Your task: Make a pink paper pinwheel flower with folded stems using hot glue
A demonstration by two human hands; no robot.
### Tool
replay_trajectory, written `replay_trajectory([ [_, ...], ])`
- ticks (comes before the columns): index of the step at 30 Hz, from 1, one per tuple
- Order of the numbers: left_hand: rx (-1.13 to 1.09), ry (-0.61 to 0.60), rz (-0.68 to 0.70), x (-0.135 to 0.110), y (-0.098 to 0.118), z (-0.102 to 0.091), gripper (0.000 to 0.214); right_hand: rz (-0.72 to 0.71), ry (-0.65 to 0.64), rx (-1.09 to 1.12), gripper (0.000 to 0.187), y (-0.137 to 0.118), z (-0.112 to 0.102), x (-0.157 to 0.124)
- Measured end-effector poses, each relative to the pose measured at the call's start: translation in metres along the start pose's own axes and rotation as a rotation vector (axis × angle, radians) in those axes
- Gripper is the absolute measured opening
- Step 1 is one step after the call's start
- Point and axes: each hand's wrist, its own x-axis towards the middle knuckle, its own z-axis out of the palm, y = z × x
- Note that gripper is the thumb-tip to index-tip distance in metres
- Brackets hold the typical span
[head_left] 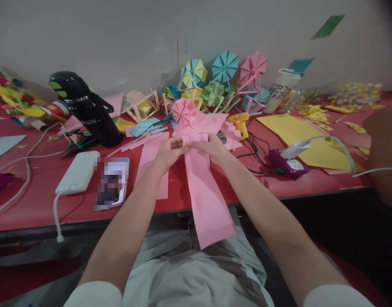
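Note:
A long strip of pink paper (208,196) hangs from my hands over the table's front edge toward my lap. My left hand (172,150) pinches its upper left corner between thumb and fingers. On the upper right side, my right hand (208,147) grips the same strip, thumb in front; the top end looks folded over. Just beyond my hands lies a folded pink paper rosette (183,112) on more pink paper. Under my left forearm a flat pink sheet (151,162) rests on the table.
Folded paper umbrellas (225,67) stand along the wall. A yellow glue gun (240,123) and a purple power adapter (288,164) lie to the right, near yellow sheets (298,136). At left are a black bottle (87,111), a phone (113,183) and a white power bank (78,172). Another person's arm (384,149) enters at right.

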Motion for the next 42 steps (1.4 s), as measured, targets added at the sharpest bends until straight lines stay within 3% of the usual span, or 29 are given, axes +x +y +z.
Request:
replay_trajectory([
  [7, -0.065, 0.002, -0.004, -0.0022, 0.0039, 0.001, 0.029, 0.001, -0.042, 0.021, 0.038, -0.0052, 0.0022, -0.0048],
  [17, 0.072, 0.065, 0.17, 0.0013, -0.0046, -0.0036, 0.029, -0.018, -0.04, -0.027, 0.039, -0.0023, 0.0017, -0.0045],
  [28, -0.102, 0.037, 0.043, 0.0003, -0.0007, -0.0039, 0.039, 0.04, -0.086, -0.04, 0.048, -0.0031, -0.0015, -0.0036],
  [42, -0.064, 0.04, 0.02, 0.0014, -0.0007, -0.0063, 0.034, 0.059, -0.107, -0.006, 0.038, -0.0076, -0.0027, -0.0042],
])
